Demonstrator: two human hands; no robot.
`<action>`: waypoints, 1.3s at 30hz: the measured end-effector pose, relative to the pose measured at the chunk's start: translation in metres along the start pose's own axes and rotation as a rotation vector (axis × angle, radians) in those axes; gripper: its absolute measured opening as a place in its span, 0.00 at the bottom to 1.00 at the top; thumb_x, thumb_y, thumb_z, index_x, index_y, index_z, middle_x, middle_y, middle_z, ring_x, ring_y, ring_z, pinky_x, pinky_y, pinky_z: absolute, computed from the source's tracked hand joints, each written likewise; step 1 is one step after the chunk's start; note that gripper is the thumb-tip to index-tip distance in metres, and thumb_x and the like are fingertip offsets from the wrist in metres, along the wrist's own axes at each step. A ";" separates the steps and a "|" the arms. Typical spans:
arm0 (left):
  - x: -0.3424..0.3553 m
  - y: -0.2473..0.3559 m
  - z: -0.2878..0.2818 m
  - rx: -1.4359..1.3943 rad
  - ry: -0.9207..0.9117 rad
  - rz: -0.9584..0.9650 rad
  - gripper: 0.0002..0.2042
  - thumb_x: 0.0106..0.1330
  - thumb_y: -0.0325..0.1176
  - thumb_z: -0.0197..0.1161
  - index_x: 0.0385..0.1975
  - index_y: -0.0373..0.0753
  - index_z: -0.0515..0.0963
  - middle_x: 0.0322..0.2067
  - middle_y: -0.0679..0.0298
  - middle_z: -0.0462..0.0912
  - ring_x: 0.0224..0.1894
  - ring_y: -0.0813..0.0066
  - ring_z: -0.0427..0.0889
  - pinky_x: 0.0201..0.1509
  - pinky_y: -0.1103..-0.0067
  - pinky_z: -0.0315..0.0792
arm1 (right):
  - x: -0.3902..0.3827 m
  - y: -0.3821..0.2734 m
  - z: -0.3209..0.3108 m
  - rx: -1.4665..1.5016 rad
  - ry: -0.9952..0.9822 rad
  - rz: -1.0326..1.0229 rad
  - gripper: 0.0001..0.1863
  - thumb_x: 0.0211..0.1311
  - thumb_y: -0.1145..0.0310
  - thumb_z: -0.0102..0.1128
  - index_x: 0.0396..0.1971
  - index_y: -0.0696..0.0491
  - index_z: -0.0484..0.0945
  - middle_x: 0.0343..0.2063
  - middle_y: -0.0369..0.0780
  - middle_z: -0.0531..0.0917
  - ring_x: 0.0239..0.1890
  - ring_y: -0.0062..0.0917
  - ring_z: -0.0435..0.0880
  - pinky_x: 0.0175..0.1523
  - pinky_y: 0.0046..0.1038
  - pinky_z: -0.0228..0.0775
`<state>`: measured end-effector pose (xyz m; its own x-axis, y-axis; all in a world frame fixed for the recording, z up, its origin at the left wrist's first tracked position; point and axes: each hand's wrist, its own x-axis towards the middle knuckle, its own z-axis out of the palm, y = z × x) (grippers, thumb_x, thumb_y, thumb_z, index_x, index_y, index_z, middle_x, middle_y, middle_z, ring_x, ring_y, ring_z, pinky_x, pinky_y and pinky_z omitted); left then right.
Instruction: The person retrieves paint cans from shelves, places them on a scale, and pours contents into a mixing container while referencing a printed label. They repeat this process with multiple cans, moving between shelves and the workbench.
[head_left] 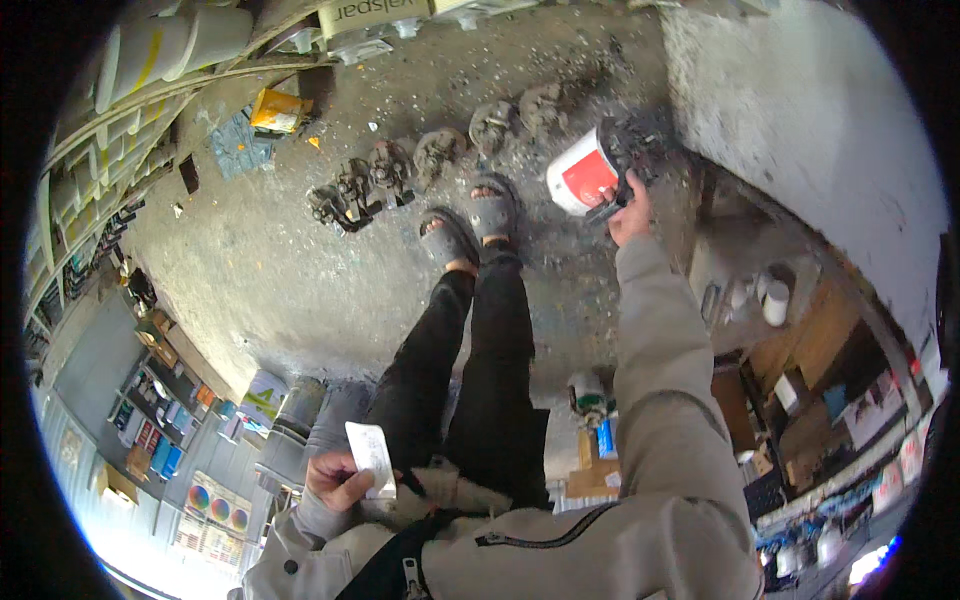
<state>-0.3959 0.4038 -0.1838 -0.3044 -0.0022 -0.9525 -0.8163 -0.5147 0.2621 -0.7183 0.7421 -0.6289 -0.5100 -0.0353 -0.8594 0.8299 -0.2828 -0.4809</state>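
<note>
Our left fingers (352, 488) pinch a flat white card (371, 455) near our dark trousers (490, 400); our right fingers (637, 186) grasp a dark piece (603, 211) beside a white, red-panelled bucket (582, 174), black clumps (632, 140) at one end.

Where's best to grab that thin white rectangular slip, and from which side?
Probably pinch the thin white rectangular slip by its upper end, from the far side: that flat end sticks out free, while the bare left hand covers the lower left edge.
</note>
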 end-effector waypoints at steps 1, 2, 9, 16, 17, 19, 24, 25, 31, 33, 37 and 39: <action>-0.006 0.004 0.003 0.040 -0.008 -0.014 0.07 0.66 0.25 0.60 0.35 0.29 0.82 0.38 0.53 0.87 0.40 0.70 0.86 0.47 0.74 0.79 | -0.023 -0.004 -0.004 0.148 0.020 0.061 0.25 0.59 0.41 0.61 0.30 0.51 0.76 0.26 0.37 0.78 0.28 0.29 0.75 0.38 0.34 0.68; -0.013 0.006 0.004 0.111 -0.027 0.024 0.07 0.66 0.25 0.60 0.35 0.29 0.83 0.38 0.54 0.87 0.38 0.73 0.85 0.45 0.76 0.78 | -0.049 -0.012 -0.013 0.261 -0.160 0.179 0.29 0.60 0.36 0.57 0.29 0.52 0.75 0.22 0.36 0.75 0.28 0.27 0.74 0.35 0.32 0.66; -0.041 0.013 0.022 0.167 0.113 0.144 0.07 0.66 0.30 0.60 0.28 0.34 0.79 0.34 0.53 0.87 0.35 0.70 0.85 0.42 0.76 0.78 | -0.198 -0.032 0.000 0.057 0.094 0.450 0.36 0.57 0.23 0.46 0.19 0.46 0.68 0.10 0.29 0.63 0.11 0.19 0.61 0.17 0.25 0.52; -0.087 0.051 0.057 0.181 0.057 0.291 0.03 0.65 0.26 0.62 0.33 0.34 0.82 0.29 0.67 0.83 0.30 0.85 0.76 0.35 0.84 0.71 | -0.283 -0.065 0.009 -0.016 0.215 0.279 0.33 0.62 0.30 0.50 0.18 0.46 0.69 0.10 0.31 0.69 0.09 0.19 0.65 0.14 0.27 0.58; -0.092 0.056 0.061 0.181 0.046 0.295 0.04 0.66 0.26 0.61 0.35 0.34 0.82 0.31 0.65 0.85 0.31 0.82 0.79 0.38 0.82 0.73 | -0.296 -0.072 0.011 -0.005 0.255 0.270 0.32 0.62 0.30 0.50 0.18 0.46 0.69 0.10 0.31 0.69 0.10 0.19 0.66 0.15 0.27 0.59; -0.105 0.062 0.069 0.170 0.009 0.302 0.06 0.67 0.27 0.59 0.38 0.33 0.81 0.33 0.63 0.86 0.34 0.79 0.81 0.42 0.80 0.75 | -0.332 -0.091 0.009 0.035 0.160 0.283 0.32 0.63 0.30 0.49 0.18 0.46 0.69 0.11 0.31 0.69 0.10 0.20 0.66 0.15 0.26 0.59; -0.125 0.089 0.105 0.180 -0.135 0.367 0.07 0.66 0.29 0.64 0.38 0.32 0.83 0.32 0.64 0.85 0.32 0.82 0.80 0.38 0.82 0.74 | -0.455 -0.140 0.007 0.036 0.182 0.115 0.32 0.63 0.30 0.48 0.18 0.46 0.70 0.11 0.32 0.70 0.11 0.21 0.67 0.18 0.24 0.60; -0.134 0.096 0.113 0.186 -0.170 0.374 0.06 0.65 0.28 0.66 0.37 0.32 0.83 0.31 0.65 0.85 0.31 0.83 0.79 0.36 0.84 0.73 | -0.487 -0.139 0.005 0.066 0.100 0.089 0.32 0.63 0.30 0.48 0.19 0.46 0.70 0.12 0.32 0.71 0.12 0.20 0.68 0.19 0.23 0.60; -0.179 0.129 0.179 0.265 -0.405 0.544 0.06 0.62 0.27 0.69 0.35 0.32 0.85 0.28 0.68 0.85 0.28 0.88 0.76 0.31 0.87 0.69 | -0.654 -0.147 -0.048 0.209 0.218 -0.345 0.33 0.68 0.33 0.38 0.24 0.50 0.73 0.13 0.35 0.72 0.14 0.22 0.68 0.21 0.22 0.58; -0.194 0.137 0.195 0.317 -0.480 0.555 0.06 0.62 0.28 0.69 0.35 0.32 0.84 0.28 0.68 0.85 0.28 0.88 0.76 0.31 0.87 0.69 | -0.706 -0.149 -0.068 0.056 0.107 -0.655 0.34 0.70 0.36 0.31 0.23 0.51 0.70 0.11 0.35 0.68 0.12 0.24 0.64 0.19 0.24 0.54; -0.215 0.139 0.234 0.394 -0.553 0.648 0.07 0.61 0.28 0.70 0.34 0.32 0.85 0.28 0.67 0.85 0.29 0.88 0.77 0.32 0.88 0.70 | -0.772 -0.159 -0.095 0.287 0.206 -0.853 0.34 0.65 0.33 0.32 0.18 0.50 0.63 0.09 0.33 0.59 0.11 0.22 0.57 0.22 0.27 0.50; -0.222 0.137 0.253 0.386 -0.557 0.647 0.07 0.61 0.29 0.71 0.34 0.32 0.85 0.28 0.66 0.85 0.29 0.87 0.78 0.32 0.87 0.71 | -0.791 -0.165 -0.110 0.346 0.152 -0.937 0.33 0.64 0.32 0.34 0.18 0.49 0.62 0.09 0.33 0.59 0.11 0.21 0.56 0.23 0.26 0.49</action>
<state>-0.5641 0.5512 0.1031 -0.8661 0.2739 -0.4182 -0.4821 -0.2363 0.8436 -0.4272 0.9222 0.1110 -0.8686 0.4594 -0.1855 -0.0141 -0.3972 -0.9176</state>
